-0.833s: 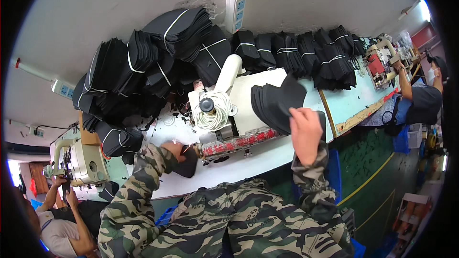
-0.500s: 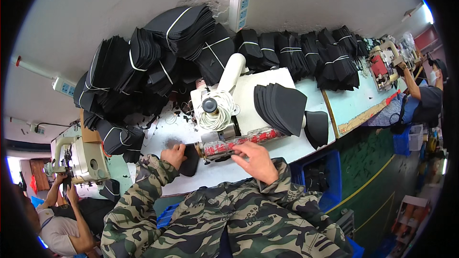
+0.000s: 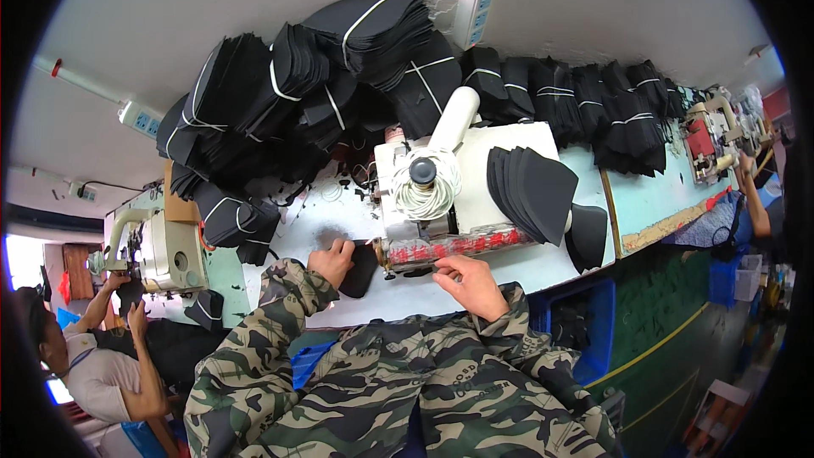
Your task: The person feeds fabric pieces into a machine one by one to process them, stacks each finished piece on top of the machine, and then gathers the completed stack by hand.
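Observation:
My left hand [image 3: 331, 263] is closed on the left edge of a black curved panel [image 3: 360, 273], which lies against the left end of a white sewing machine [image 3: 500, 137] with a worn red front. In front of that machine, my right hand [image 3: 475, 286] is closed, thumb and fingertips drawn together; what they pinch, if anything, is too small to make out. A fanned stack of black panels [image 3: 536, 193] rests on top of the machine, and more black panels [image 3: 587, 239] sit at its right side. Coiled white cord [image 3: 426, 202] hangs around a dark knob.
Bundles of black panels [image 3: 373, 30], tied with white bands, line the wall. A blue bin [image 3: 604, 322] stands below the table's right edge. Co-workers sit left [image 3: 110, 373] and right [image 3: 755, 203] at other machines. A power strip [image 3: 476, 4] hangs above.
The whole view has shifted, so the table appears further right. My right hand has come slightly down from the machine's front and its fingers have drawn together. My left hand keeps its grip.

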The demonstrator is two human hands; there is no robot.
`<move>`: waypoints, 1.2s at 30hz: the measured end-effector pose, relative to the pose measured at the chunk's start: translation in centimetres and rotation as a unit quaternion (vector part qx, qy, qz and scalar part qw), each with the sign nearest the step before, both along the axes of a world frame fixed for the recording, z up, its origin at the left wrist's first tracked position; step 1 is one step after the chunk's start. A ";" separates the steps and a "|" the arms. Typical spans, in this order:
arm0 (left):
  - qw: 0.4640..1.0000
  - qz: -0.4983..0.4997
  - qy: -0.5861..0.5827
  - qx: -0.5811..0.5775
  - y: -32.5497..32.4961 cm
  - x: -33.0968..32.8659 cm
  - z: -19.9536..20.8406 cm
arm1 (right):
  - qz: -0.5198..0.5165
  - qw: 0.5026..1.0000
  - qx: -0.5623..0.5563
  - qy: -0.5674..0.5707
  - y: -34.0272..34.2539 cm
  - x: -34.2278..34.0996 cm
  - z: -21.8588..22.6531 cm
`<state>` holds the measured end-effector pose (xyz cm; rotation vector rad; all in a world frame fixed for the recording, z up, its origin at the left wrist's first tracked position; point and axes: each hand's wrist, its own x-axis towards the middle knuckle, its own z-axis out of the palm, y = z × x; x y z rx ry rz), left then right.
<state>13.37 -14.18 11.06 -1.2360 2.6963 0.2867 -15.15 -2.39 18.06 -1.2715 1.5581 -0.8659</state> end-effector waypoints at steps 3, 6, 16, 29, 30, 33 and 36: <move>0.977 -0.049 0.014 0.208 -1.8 -0.2 0.4 | 0.008 1.000 0.017 -0.013 0.4 0.0 0.3; 0.776 -0.026 0.141 0.615 -1.7 -2.4 4.3 | 0.062 0.994 0.063 -0.065 0.1 0.5 0.1; 0.760 0.094 0.243 0.595 -3.4 -7.8 8.1 | 0.048 0.996 -0.018 0.073 -3.4 1.9 0.2; 0.791 0.109 0.270 0.539 -3.9 -11.7 7.3 | 0.022 0.922 -0.185 0.340 -6.1 -2.4 2.9; 0.790 0.101 0.268 0.542 -3.8 -12.0 7.0 | 0.015 0.921 -0.181 0.345 -6.5 -2.5 2.9; 0.748 0.181 0.316 0.555 -2.9 -12.4 7.0 | 0.056 0.922 -0.092 0.371 -6.9 -2.4 2.8; 0.718 0.268 0.229 0.600 -3.5 -12.5 9.2 | 0.022 0.953 -0.054 0.297 -5.4 -2.6 2.6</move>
